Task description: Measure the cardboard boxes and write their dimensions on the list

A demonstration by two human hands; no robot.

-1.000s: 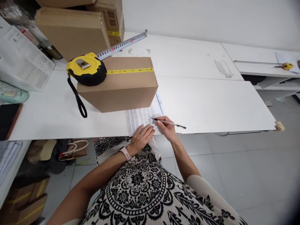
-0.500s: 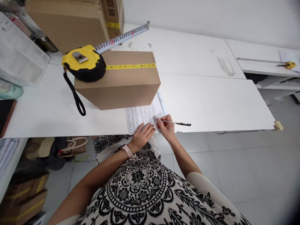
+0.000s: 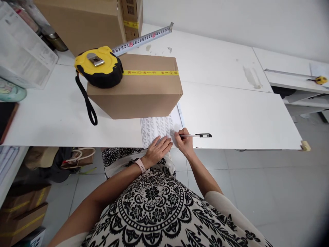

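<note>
A sheet of paper [image 3: 156,127] covered in columns of small writing lies at the table's front edge, its far part hidden by a cardboard box [image 3: 138,103]. My left hand [image 3: 157,151] rests flat on the near part of the sheet, fingers stretched out. Pinched in my right hand [image 3: 184,141] is a pen [image 3: 202,135], its tip end at the right side of the writing. On top of the box sits a yellow and black tape measure [image 3: 99,67] with its blade pulled out to the upper right and a black strap hanging down.
Larger cardboard boxes [image 3: 84,25] stand at the back left. A white carton [image 3: 24,48] and a dark phone-like object [image 3: 7,118] are at the left. Another tape measure [image 3: 320,80] lies far right on a separate surface. Bags [image 3: 79,157] sit below the table.
The pen has swung to lie nearly level, and my right hand has shifted slightly along the sheet. My left hand keeps its place on the paper. The camera view has tilted a little.
</note>
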